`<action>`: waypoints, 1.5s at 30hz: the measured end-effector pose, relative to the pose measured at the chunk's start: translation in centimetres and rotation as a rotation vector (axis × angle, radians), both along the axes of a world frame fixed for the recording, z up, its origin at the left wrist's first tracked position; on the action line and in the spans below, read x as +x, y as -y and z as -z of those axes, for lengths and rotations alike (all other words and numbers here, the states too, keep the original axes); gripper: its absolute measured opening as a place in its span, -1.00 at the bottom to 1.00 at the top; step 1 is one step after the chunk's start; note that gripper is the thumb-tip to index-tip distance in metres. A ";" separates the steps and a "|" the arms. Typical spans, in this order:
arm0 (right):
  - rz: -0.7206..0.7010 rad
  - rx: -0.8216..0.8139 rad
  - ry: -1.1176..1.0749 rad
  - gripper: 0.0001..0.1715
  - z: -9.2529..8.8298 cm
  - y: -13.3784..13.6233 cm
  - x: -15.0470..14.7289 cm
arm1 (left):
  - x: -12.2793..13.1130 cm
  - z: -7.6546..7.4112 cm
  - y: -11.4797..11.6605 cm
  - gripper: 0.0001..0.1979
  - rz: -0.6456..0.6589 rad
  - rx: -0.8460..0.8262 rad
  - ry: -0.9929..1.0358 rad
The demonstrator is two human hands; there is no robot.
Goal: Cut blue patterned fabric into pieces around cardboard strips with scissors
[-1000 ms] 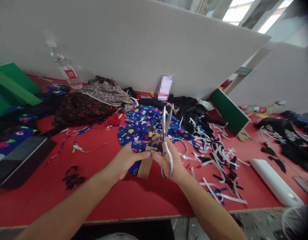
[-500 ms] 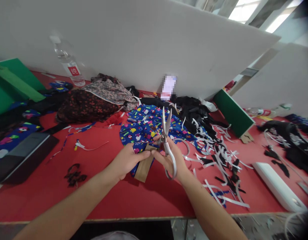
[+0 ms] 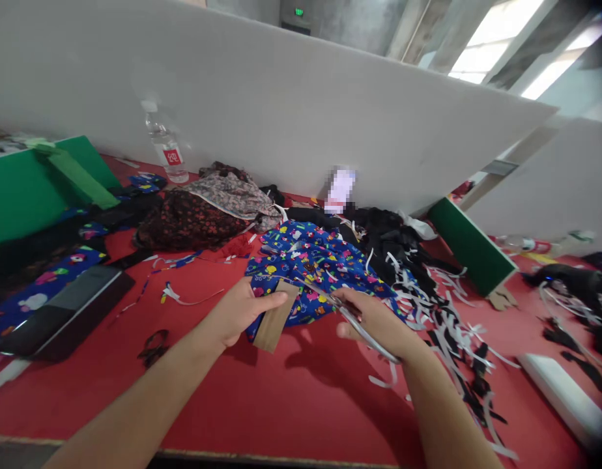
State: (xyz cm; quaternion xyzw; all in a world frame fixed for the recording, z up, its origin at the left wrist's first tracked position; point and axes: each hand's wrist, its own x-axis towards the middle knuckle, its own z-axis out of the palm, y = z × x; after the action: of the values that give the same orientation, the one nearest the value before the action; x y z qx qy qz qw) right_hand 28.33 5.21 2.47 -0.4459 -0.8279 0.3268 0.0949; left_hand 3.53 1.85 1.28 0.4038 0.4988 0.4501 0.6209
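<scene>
My left hand (image 3: 240, 309) is closed, its thumb pressing a tan cardboard strip (image 3: 275, 322) against the edge of a blue fabric piece (image 3: 313, 251) with colourful cartoon prints. The fabric spreads over the table beyond the strip. In my right hand (image 3: 379, 319) is a pair of metal scissors (image 3: 364, 333), with fingers at the handles. The blades point left, their tips close to the top of the strip. Whether they touch the fabric I cannot tell. My left fingers are partly hidden behind the cloth.
White and black trimmings (image 3: 457, 339) lie on the red table (image 3: 301, 404) at right. A dark floral cloth bundle (image 3: 193, 218), a water bottle (image 3: 169, 146) and a phone (image 3: 341, 190) stand along the white partition (image 3: 262, 85). A black case (image 3: 71, 312) lies left, a white box (image 3: 565, 394) right.
My right hand has moved right, away from my left hand, and the scissors have swung from upright to pointing left. A curved white scrap now lies lower on the table. The view has shifted.
</scene>
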 end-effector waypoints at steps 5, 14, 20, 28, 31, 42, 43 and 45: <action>-0.072 -0.047 -0.024 -0.35 0.5 -0.1 0.8 | -0.2 0.2 -0.1 -0.64 0.035 -0.053 0.003; -0.081 -0.109 -0.061 -0.26 0.6 0.3 1.0 | 0.1 0.0 0.0 -0.68 0.063 -0.128 -0.024; -0.085 -0.104 -0.063 -0.28 0.6 0.5 0.9 | 0.2 -0.4 0.1 -0.75 0.106 -0.132 -0.053; -0.077 -0.098 -0.058 -0.34 0.5 0.8 0.6 | 0.4 -0.8 0.2 -0.78 0.107 -0.138 -0.092; -0.082 -0.097 -0.061 -0.37 0.4 0.9 0.5 | 0.4 -0.8 0.2 -0.80 0.112 -0.140 -0.095; -0.079 -0.072 -0.063 -0.38 0.7 0.9 0.3 | 0.2 -0.7 0.1 -0.81 0.117 -0.129 -0.118; -0.076 -0.065 -0.062 -0.39 0.7 0.9 0.2 | 0.1 -0.7 0.1 -0.82 0.116 -0.128 -0.121; -0.070 -0.047 -0.051 -0.39 0.7 1.0 0.2 | 0.0 -0.6 0.1 -0.81 0.116 -0.124 -0.130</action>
State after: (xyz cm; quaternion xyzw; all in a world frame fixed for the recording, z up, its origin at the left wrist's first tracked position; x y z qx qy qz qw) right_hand 28.51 4.21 1.81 -0.4103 -0.8324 0.3605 0.0939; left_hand 3.56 1.78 1.91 0.4209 0.5408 0.3546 0.6361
